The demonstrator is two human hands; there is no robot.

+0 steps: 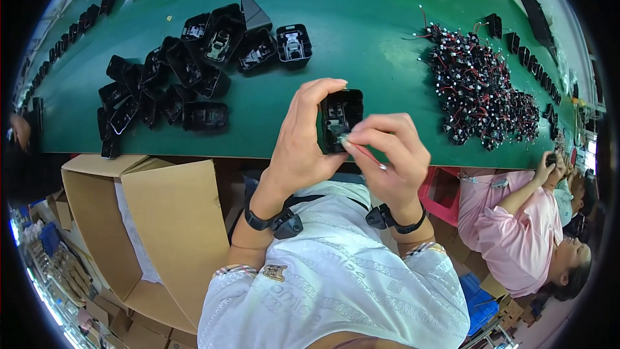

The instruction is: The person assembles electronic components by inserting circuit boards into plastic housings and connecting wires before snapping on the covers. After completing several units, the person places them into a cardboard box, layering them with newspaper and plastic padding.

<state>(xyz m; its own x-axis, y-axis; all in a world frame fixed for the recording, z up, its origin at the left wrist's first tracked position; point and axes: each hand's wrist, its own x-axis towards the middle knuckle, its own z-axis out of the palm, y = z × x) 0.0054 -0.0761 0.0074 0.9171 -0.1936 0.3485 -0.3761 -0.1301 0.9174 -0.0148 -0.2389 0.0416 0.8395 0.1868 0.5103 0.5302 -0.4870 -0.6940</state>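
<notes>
In front of my body, at the table's near edge, my left hand is wrapped around a black plastic housing, its open side turned up toward me. Metal or grey fittings show inside it. My right hand pinches a small part with a red wire at the housing's lower end. The part itself is mostly hidden by fingers and blurred; a white plug shows at the wire's end. To the left lies a loose cluster of similar black housings. To the right is a heap of small black wired parts.
The work surface is a green table. Rows of black housings run along its far left, with more at the right. An open cardboard box stands below the edge at left. A co-worker in pink sits at right.
</notes>
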